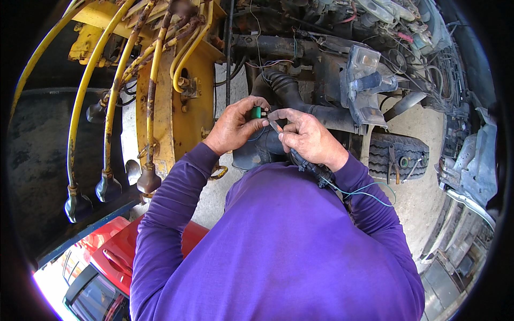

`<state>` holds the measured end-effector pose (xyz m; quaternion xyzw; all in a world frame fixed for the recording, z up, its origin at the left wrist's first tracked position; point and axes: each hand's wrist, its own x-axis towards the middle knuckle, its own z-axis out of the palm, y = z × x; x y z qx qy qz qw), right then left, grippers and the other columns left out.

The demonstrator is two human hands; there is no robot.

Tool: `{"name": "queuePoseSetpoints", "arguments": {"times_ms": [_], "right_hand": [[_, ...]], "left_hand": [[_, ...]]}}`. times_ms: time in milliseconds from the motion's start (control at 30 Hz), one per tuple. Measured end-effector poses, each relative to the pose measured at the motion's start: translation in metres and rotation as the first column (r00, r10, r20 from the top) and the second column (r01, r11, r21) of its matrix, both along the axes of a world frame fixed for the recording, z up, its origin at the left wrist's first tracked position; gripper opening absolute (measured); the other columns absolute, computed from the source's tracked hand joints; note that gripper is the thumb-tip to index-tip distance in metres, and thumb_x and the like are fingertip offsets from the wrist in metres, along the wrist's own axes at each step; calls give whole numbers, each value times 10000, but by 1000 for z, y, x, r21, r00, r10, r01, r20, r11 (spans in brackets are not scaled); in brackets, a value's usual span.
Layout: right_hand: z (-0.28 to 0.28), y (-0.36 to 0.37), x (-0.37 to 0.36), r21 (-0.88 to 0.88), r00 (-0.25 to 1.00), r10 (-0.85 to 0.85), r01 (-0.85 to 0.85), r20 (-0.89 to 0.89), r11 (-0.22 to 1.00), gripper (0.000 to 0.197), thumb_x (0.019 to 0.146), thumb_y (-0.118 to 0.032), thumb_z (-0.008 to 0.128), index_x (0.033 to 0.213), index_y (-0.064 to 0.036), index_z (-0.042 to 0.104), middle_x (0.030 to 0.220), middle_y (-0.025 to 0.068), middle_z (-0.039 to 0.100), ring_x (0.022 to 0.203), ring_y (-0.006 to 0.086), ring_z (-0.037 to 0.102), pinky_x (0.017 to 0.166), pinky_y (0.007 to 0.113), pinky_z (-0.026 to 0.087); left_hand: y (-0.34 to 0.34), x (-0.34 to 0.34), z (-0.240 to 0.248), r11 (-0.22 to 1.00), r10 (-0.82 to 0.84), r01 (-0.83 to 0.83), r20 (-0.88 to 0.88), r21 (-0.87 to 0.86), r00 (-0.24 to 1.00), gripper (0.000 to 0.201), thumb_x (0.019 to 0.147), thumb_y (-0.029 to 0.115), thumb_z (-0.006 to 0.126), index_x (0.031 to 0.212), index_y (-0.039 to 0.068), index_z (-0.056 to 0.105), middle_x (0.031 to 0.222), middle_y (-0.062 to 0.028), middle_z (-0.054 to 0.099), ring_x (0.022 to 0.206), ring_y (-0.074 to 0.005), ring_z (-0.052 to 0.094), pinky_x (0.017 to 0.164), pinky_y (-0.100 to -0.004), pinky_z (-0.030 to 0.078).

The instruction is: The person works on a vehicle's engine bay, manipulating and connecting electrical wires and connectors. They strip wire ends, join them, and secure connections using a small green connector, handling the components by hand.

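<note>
A small green block-shaped part [256, 112], perhaps an electrical component, is pinched between the thumb and fingers of my left hand [235, 125]. Close beside it, my right hand [309, 134] grips a slim greyish tool with a bit of orange [276, 127]. The tool's exact kind cannot be made out. Both hands' fingertips nearly meet in front of my chest. Under my right wrist runs a dark wrapped wire harness [313, 168], from which a thin light-blue wire [369, 190] loops out across my right sleeve.
Yellow levers with dark knobs [108, 187] stand at the left beside a yellow metal frame [160, 107]. Pliers [393, 165] and a wrench [413, 169] lie on a tyre [375, 152] at the right. Hoses and a metal bracket [364, 85] sit ahead. A red vehicle [115, 251] shows behind left.
</note>
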<state>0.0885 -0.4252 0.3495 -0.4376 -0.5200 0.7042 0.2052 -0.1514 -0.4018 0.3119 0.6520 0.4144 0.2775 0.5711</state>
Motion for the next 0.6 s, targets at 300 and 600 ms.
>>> {"name": "queuePoseSetpoints", "arguments": {"times_ms": [300, 600], "right_hand": [[0, 0, 0, 0, 1000, -3, 3, -2, 1000, 521, 903, -47, 549, 1415, 50, 540, 706, 30, 625, 659, 93, 565, 649, 282, 490], [-2, 0, 0, 10, 1000, -1, 1, 5, 1000, 508, 902, -42, 549, 1403, 40, 553, 697, 25, 619, 653, 94, 560, 647, 282, 488]], "left_hand": [[1, 0, 3, 999, -4, 5, -33, 43, 999, 329, 927, 33, 762, 1225, 15, 623, 1179, -78, 672, 1126, -167, 619, 1021, -339, 492], [0, 1, 2, 999, -4, 4, -4, 44, 1000, 314, 939, 41, 754, 1221, 9, 621, 1154, -86, 650, 1080, -169, 619, 973, -340, 513]]}}
